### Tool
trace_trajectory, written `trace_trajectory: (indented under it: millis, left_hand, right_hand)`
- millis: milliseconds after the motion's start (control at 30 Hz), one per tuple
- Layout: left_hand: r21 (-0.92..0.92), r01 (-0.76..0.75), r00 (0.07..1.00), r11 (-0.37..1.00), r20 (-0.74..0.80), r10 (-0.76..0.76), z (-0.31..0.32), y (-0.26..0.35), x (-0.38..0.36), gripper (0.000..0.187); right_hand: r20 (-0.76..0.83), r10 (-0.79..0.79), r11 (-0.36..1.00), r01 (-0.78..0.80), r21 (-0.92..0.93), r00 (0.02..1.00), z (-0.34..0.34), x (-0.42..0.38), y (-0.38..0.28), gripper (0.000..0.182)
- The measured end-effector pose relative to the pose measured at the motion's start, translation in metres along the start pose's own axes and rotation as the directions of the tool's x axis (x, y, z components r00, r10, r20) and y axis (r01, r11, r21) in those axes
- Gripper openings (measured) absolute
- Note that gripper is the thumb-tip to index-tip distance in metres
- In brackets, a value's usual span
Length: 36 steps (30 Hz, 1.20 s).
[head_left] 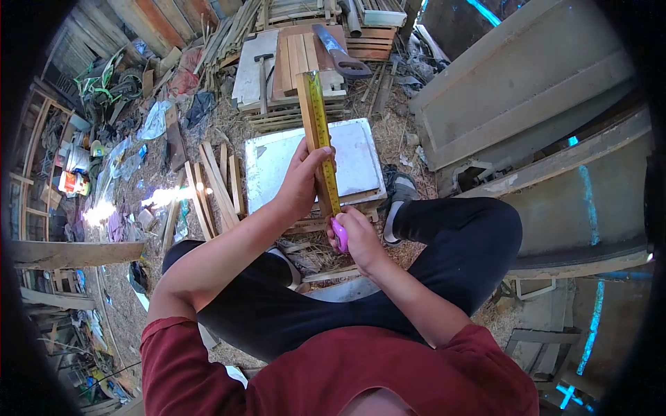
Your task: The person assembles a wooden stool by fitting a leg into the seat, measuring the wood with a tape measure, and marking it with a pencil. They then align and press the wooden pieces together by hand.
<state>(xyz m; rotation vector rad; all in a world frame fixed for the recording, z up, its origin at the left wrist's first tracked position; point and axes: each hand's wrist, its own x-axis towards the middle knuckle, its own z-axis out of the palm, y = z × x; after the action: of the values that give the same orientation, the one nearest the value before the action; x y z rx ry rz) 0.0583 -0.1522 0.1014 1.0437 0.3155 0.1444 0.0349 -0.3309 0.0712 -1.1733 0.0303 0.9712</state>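
Through the head camera I look down on the left hand (303, 173) wrapped around a strip of wood (304, 104), its thumb laid across the yellow tape blade (319, 114), I judge to press the blade flat so that its markings run true along the strip. The strip points away from the body and, from my angle, crosses in front of the white board (354, 149), a pose that seems chosen to leave the scale facing up to the eyes. Nearer the body, the right hand (359, 239) grasps the pink tape case (340, 234) by the near end of the strip, fingers curled about it, probably so that the blade is drawn out straight. The blade's tip lies by the strip's far end, though it is too small for me to tell whether a hook catches there. Beyond the white board I see a low stack (248, 69) bearing light slats (297, 59), with a hammer (262, 83) to their left and a handsaw (340, 54) to their right, likely laid there for easy reach. More wooden strips (220, 184) lie grouped to the left of the white board, perhaps so they are handy
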Motion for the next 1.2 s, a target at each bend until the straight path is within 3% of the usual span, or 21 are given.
trace_trajectory:
  millis: [1200]
  left_hand:
    - [-0.091,0.081,0.992,0.993,-0.094,-0.090,0.001,-0.015,0.006,0.041]
  right_hand:
    - [0.039,-0.019,1.000,0.019,-0.001,0.999,-0.003,-0.004,-0.004,0.022]
